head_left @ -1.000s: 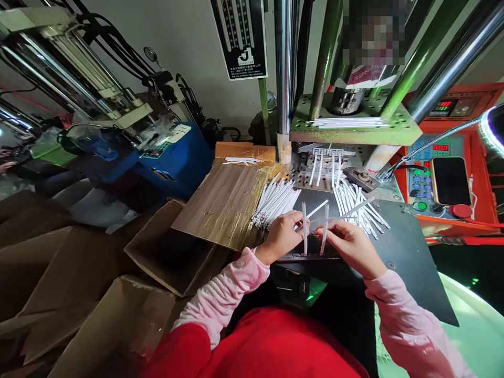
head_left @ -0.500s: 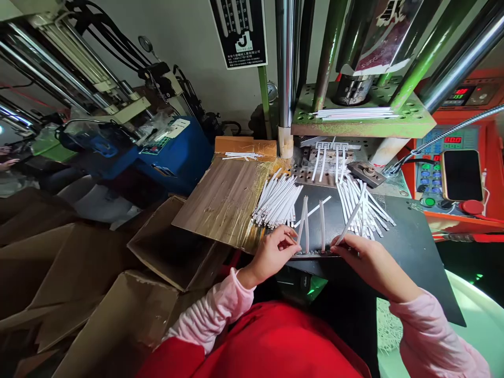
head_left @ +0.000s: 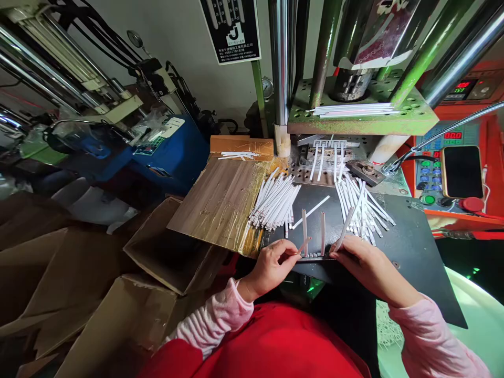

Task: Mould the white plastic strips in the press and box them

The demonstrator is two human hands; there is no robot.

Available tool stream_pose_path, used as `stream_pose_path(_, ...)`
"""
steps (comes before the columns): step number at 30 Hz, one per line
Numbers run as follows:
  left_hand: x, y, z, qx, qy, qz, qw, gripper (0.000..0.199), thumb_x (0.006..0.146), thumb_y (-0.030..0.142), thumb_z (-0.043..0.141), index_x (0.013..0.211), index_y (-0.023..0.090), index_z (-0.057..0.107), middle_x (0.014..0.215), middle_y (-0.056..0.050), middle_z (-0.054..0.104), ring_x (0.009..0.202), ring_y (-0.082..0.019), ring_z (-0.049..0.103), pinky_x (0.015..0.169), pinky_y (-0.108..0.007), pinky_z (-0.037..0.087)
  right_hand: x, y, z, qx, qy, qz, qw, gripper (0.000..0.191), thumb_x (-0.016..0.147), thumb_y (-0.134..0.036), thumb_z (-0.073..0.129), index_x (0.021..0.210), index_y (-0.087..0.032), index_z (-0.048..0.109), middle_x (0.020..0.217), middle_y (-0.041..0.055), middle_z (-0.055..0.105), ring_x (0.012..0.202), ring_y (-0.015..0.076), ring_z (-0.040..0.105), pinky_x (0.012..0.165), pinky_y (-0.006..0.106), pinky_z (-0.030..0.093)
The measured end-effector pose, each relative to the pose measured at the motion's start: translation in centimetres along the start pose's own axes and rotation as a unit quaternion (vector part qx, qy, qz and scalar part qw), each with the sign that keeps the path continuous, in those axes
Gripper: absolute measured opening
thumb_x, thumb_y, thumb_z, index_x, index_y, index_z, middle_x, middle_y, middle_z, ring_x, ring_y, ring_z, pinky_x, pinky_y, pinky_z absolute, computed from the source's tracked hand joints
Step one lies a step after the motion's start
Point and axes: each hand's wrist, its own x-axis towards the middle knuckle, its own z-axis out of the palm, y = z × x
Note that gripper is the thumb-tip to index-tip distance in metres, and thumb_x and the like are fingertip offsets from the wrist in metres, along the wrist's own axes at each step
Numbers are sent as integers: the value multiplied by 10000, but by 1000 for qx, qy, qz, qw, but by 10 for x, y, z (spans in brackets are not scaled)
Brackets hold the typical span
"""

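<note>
Head view: the left grip (head_left: 276, 261) pinches a tilted strip (head_left: 304, 244) near its lower end; the right grip (head_left: 365, 261) pinches a leaning strip (head_left: 345, 227) likewise. Between the grips, two upright strips (head_left: 323, 233) stand at the bar (head_left: 316, 255). Beyond the right grip, a pile (head_left: 360, 207) lies on the counter (head_left: 413, 252). A low, light pinch should give best control; keeping fingertips clear would avoid knocking the upright strips askew.

The dark tabletop (head_left: 417, 236) bears two piles of white strips (head_left: 276, 203).
</note>
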Motion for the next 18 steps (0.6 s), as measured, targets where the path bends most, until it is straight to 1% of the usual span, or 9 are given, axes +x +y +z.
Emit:
stream_pose_path(3, 0, -3, -2, 29, -3, 25, 999, 126, 861, 172, 702, 978, 182, 658, 903, -25, 709, 807, -144, 659, 767, -258, 533, -3, 15, -12, 20, -13, -3, 1000, 246, 957, -439, 557, 1094, -269, 672, 1050, 68, 711, 958, 233, 660, 832, 385, 553)
stream_pose_path(5, 1, -3, -4, 82, -21, 41, 996, 303, 776, 204, 814, 1043, 178, 674, 993, -52, 706, 915, -194, 652, 847, -321, 529, 2, 26, -25, 18, 0, -8, 1000, 379, 934, -450, 594, 1273, -284, 612, 1173, 80, 699, 1043, 247, 659, 906, 407, 547)
stream_pose_path(6, 1, -3, -4, 113, -32, 45, 992, 361, 727, 217, 859, 1042, 182, 687, 1018, -59, 702, 955, -219, 643, 874, -353, 520, 8, 30, -31, 7, 6, -12, 1000, 403, 933, -441, 591, 1303, -281, 602, 1191, 85, 699, 1052, 254, 662, 917, 418, 547)
stream_pose_path(7, 2, -2, -4, 139, -41, 47, 988, 377, 693, 221, 885, 1020, 188, 702, 1022, -60, 699, 975, -236, 635, 887, -376, 510, 17, 32, -36, -12, 4, -14, 1000, 373, 939, -415, 573, 1281, -274, 625, 1168, 88, 711, 1036, 261, 669, 908, 428, 551)
stream_pose_path(9, 2, -1, -2, 170, -46, 42, 984, 312, 683, 194, 889, 945, 197, 719, 983, -48, 696, 953, -239, 633, 875, -389, 500, 43, 30, -40, -62, -21, -22, 998, 274, 954, -317, 505, 1125, -255, 710, 1054, 90, 743, 970, 275, 685, 875, 449, 556)
stream_pose_path(11, 2, 1, -1, 175, -41, 37, 983, 266, 691, 149, 871, 902, 198, 717, 940, -35, 695, 917, -230, 634, 847, -380, 499, 74, 21, -38, -93, -50, -49, 993, 298, 937, -209, 458, 979, -249, 750, 979, 89, 757, 938, 281, 693, 871, 460, 553)
stream_pose_path(13, 1, 1, 0, 175, -33, 34, 983, 258, 687, 110, 858, 878, 201, 710, 914, -26, 695, 893, -227, 635, 825, -378, 503, 105, 14, -35, -75, -70, -99, 990, 336, 901, -127, 460, 962, -265, 760, 1050, 72, 759, 1018, 273, 691, 932, 443, 541)
stream_pose_path(15, -2, -2, -1, 181, -12, 27, 983, 253, 691, 71, 832, 858, 206, 698, 889, -20, 692, 869, -226, 637, 800, -376, 512, 129, 17, -39, -52, -39, -119, 991, 358, 860, -75, 493, 948, -290, 766, 1093, 37, 757, 1066, 246, 687, 971, 399, 531)
stream_pose_path(18, -6, -9, -3, 191, 40, 16, 981, 267, 705, 32, 779, 871, 218, 684, 880, -20, 686, 862, -230, 644, 773, -372, 533, 157, 40, -65, -75, 96, -42, 992, 289, 863, -89, 514, 904, -219, 769, 1001, 83, 762, 991, 263, 705, 940, 409, 527)
